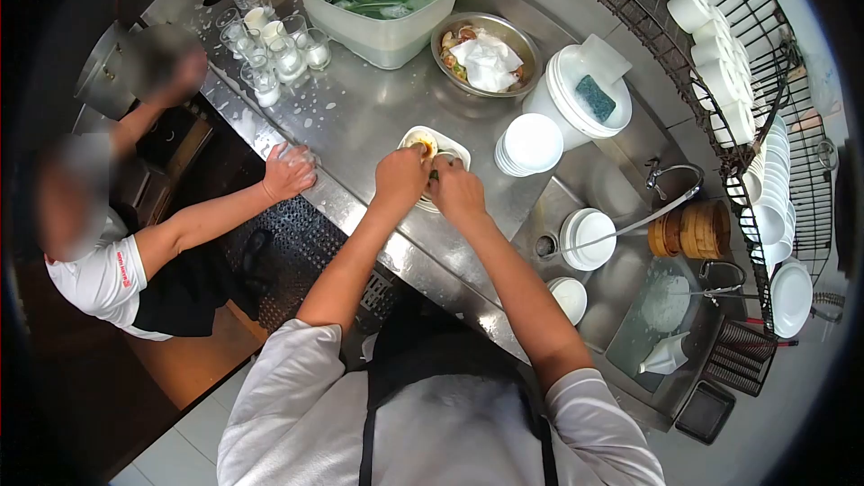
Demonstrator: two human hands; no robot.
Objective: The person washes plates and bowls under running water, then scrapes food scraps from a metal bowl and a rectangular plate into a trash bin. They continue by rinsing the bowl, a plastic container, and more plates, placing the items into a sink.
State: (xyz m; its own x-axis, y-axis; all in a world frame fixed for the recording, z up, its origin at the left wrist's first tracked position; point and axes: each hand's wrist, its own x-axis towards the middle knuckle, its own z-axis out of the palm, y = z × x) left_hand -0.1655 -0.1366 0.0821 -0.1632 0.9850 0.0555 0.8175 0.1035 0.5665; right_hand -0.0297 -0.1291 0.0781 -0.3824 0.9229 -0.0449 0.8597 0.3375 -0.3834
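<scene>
Both my hands are over a white dish with rounded corners (459, 149) on the steel counter. A small white round dish with orange-brown residue (417, 137) sits at its far left part. My left hand (402, 177) is closed, fingertips pinched at the small dish's near edge. Close beside it, my right hand (456, 189) is also closed, fingers curled down into the dish, with a bit of dark green at the fingertips. What either hand grips is hidden by the fingers. More pale dish rims (427, 206) show beneath the hands.
A steel bowl of food scraps and tissue (486, 61), a soapy tub (382, 45) and several glasses (286, 56) stand beyond. To the right are stacked white bowls (529, 144), a bucket (569, 94) and sinks (648, 306). A co-worker's hand (290, 171) rests on the counter edge.
</scene>
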